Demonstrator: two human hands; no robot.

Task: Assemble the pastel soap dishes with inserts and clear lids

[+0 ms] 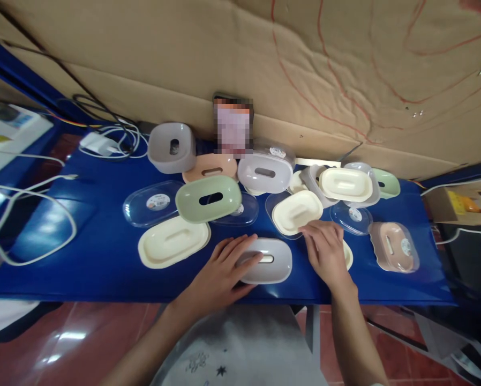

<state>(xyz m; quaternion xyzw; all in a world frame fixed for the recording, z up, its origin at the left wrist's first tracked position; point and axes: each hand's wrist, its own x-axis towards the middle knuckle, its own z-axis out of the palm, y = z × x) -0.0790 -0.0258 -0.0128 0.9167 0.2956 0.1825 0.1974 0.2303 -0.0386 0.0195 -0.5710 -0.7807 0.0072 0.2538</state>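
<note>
A grey oval plastic box (281, 269) with a slot in its middle lies in front of me. My left hand (228, 268) spans its left end, with the thumb along the near side, one finger at the slot and the others by the far edge. A cream oval tray (294, 210) rests on a clear lid behind it. My right hand (327, 246) has its fingers bent together at the tray's near edge; the fingertip contact is partly hidden. Another cream piece (348, 255) is mostly covered by my right wrist.
Around my hands lie a green slotted box (228, 199), a cream tray (172, 244), a clear labelled lid (148, 206) and a peach box (393, 247). A pixelated phone-like object (233, 126) leans against the cardboard. Cables (122, 140) lie at left on the blue table (104, 268).
</note>
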